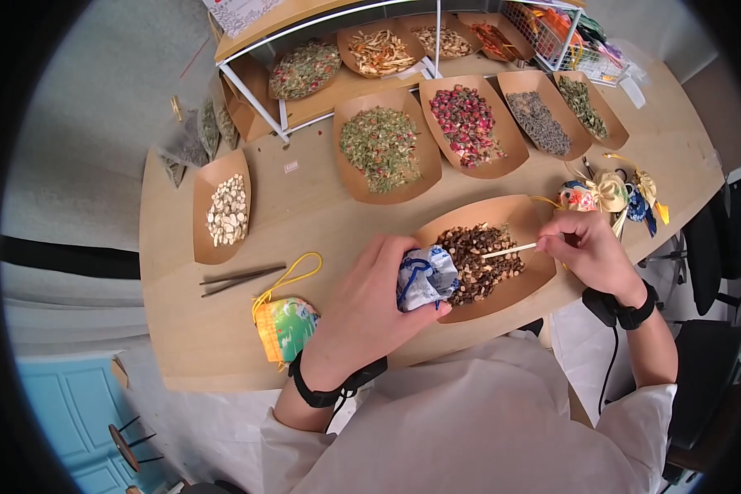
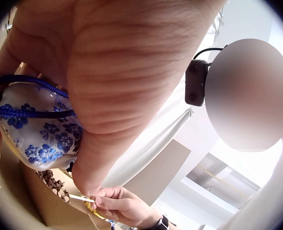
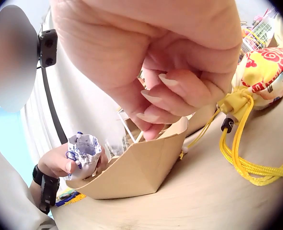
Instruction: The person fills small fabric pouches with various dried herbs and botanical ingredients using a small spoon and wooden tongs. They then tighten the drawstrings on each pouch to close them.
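Observation:
The left hand (image 1: pixel 370 305) grips a small white pouch (image 1: pixel 426 278) with blue flowers and blue cord, its mouth open and tilted toward a paper tray (image 1: pixel 537 281) of dark brown chopped pieces (image 1: pixel 479 262). In the right wrist view the pouch (image 3: pixel 85 155) shows its open mouth above the tray's far end. Between thumb and fingers the right hand (image 1: pixel 586 251) pinches a thin pale stick (image 1: pixel 510 250), whose tip is at the brown pieces. The left wrist view shows the pouch (image 2: pixel 40 129) beside the palm, blue cords across it.
Trays of green herbs (image 1: pixel 379 148), rosebuds (image 1: pixel 467 123) and lavender-grey buds (image 1: pixel 538 122) stand behind. Left are a tray of pale slices (image 1: pixel 226 210), dark tweezers (image 1: pixel 243 280) and a green-yellow pouch (image 1: pixel 286 329). Tied pouches (image 1: pixel 605 193) lie right; a shelf (image 1: pixel 313 115) stands at the back.

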`<state>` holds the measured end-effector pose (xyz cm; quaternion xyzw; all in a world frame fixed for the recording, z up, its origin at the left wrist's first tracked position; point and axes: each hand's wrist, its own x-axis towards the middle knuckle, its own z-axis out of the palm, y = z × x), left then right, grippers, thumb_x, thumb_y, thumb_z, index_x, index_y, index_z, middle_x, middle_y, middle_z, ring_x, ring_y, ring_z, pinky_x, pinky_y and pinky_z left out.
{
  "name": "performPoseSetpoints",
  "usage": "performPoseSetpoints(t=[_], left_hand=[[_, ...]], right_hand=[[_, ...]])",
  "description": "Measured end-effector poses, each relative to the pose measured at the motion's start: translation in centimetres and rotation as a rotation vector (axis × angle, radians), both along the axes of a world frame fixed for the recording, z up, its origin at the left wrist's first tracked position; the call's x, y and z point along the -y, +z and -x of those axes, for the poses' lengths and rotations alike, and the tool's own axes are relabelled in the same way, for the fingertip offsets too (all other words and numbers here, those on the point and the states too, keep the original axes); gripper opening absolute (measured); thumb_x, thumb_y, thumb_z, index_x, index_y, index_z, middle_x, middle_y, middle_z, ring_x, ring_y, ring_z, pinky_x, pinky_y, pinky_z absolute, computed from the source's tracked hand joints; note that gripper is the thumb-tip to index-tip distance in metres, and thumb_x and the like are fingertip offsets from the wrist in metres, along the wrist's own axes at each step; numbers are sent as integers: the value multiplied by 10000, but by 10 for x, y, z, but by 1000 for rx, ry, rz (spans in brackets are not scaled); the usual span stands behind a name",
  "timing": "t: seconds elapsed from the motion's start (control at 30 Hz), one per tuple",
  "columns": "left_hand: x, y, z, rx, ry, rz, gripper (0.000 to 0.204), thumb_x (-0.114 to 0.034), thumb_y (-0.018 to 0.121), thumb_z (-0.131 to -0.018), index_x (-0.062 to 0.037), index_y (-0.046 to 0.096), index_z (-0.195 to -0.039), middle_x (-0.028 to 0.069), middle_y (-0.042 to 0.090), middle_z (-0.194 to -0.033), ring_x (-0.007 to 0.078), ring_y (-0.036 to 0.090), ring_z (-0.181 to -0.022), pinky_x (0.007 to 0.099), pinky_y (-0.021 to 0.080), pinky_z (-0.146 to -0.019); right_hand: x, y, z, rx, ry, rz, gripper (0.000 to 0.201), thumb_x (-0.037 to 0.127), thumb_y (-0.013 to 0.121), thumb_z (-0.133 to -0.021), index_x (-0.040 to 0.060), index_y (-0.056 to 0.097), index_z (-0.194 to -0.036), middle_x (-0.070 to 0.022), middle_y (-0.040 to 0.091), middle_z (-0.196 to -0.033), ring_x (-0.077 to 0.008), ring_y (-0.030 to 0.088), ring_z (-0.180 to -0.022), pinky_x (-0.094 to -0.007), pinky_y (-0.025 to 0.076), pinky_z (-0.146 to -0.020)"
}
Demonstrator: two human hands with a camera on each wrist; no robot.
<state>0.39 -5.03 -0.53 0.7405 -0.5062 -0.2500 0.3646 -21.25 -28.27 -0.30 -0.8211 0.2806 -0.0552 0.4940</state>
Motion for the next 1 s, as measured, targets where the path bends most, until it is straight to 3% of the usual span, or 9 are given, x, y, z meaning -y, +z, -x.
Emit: performPoseSetpoints(t=[0.27,0.4,0.47,0.53,0.63,0.73,0.8,0.9,1.0], left_hand=[[-1,-2,-1,1,-4,-3,601,-287,839,-771,-35,542,-1229,165,597,-1181,391,615,-1090,447,511,-889],[-1,-3,-1,4,-3,-1,605,-288,838,-771,-36,540,-1233,162,597,-1186,389,615,-1091,447,511,-890],[-2,-3,-1,21,-2,-1,647,-273,887,-748,-5,538,-1222,161,611,-1139,348,631,-1059,410,505,-899],[-1,-1,-1,11,-4,0,623,-279,863,-758,-20,541,-1224,161,605,-1159,369,622,-1076,428,508,-895],[-1,-1,0,-1,-4,0,597,-283,839,-767,-34,545,-1224,162,597,-1177,390,613,-1092,447,511,-891],[-1,-1,-1,-6,-1,-4,598,-282,840,-765,-33,545,-1222,163,597,-1173,389,613,-1091,447,511,-892],[-1,-1,0,-13,1,-6,601,-282,841,-764,-32,545,-1223,164,597,-1173,389,614,-1091,447,511,-893],[0,-1,0,18,5,-14,650,-283,889,-748,-7,544,-1225,154,620,-1135,345,635,-1054,410,507,-896],[0,-1,-1,17,6,-5,651,-287,889,-747,-7,544,-1224,154,621,-1137,346,636,-1057,411,508,-896]], right_hand=[[3,3,4,-1,-26,-91,54,-29,670,-925,-40,722,-920,4,639,-790,-35,501,-679,-230,391,-591],[5,8,5,98,-29,-42,74,-5,678,-929,-32,746,-922,34,631,-743,-6,445,-625,-229,351,-543],[2,17,2,116,-26,-41,68,-11,684,-922,-28,750,-922,32,633,-742,-7,440,-624,-235,348,-541],[-10,28,-5,169,-2,34,55,-17,688,-913,-22,743,-911,18,613,-730,-22,444,-623,-246,348,-539],[-37,45,-17,229,151,362,30,-27,687,-891,-19,713,-905,-65,556,-711,-137,482,-581,-293,357,-525],[-43,47,-17,334,175,539,46,-38,687,-875,-26,704,-916,-83,553,-711,-169,501,-584,-320,371,-521],[-35,51,-11,279,159,553,47,-45,679,-869,-39,693,-914,-84,559,-716,-169,522,-595,-317,389,-524],[-21,48,-9,167,-38,534,34,-51,661,-873,-56,685,-897,-102,580,-736,-194,536,-592,-296,408,-528],[-7,36,-7,111,-29,556,38,-55,661,-870,-61,686,-898,-113,595,-746,-201,546,-585,-312,420,-532]])
